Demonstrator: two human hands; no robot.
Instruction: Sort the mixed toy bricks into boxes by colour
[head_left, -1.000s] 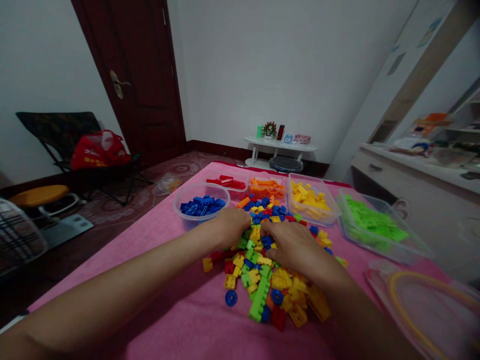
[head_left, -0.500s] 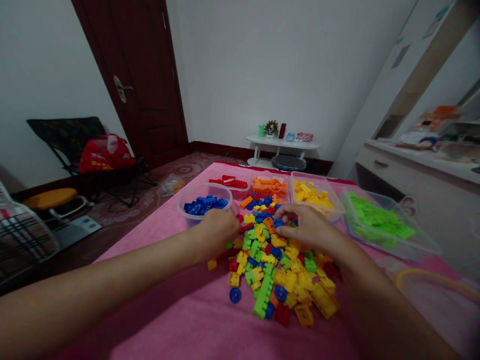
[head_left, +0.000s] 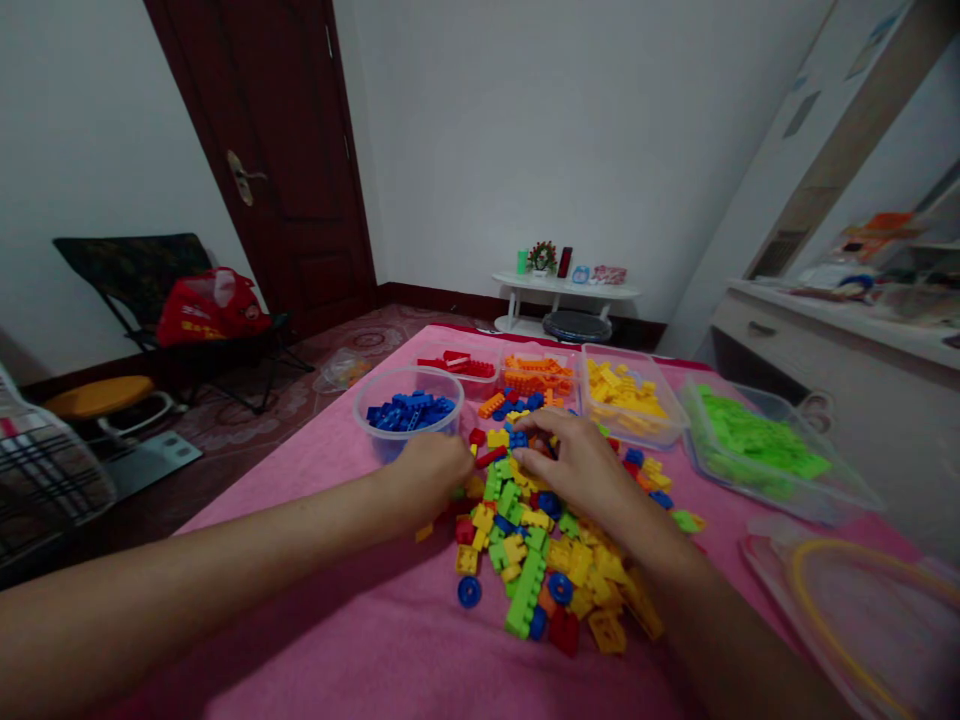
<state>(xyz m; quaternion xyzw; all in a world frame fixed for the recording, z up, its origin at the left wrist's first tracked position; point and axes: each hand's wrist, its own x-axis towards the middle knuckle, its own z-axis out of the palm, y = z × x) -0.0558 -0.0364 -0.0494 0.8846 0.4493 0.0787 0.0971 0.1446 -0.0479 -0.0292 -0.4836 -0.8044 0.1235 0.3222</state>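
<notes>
Pale walls [head_left: 600,140], dark red door [head_left: 274,150], low white table [head_left: 566,290], patterned floor [head_left: 381,330] — possibly tiled

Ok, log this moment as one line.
Left hand: curled at left edge of brick pile, contents hidden | Right hand: at blue brick, grip unclear | Round tub: blue bricks inside | Pink cloth: under pile

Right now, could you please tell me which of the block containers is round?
The tub of blue blocks, beside the left hand: its rim is round, whereas the other four containers look rectangular.

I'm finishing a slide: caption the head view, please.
Left hand and right hand at a mixed toy-brick pile on pink cloth, near colour-sorted plastic containers.
</notes>
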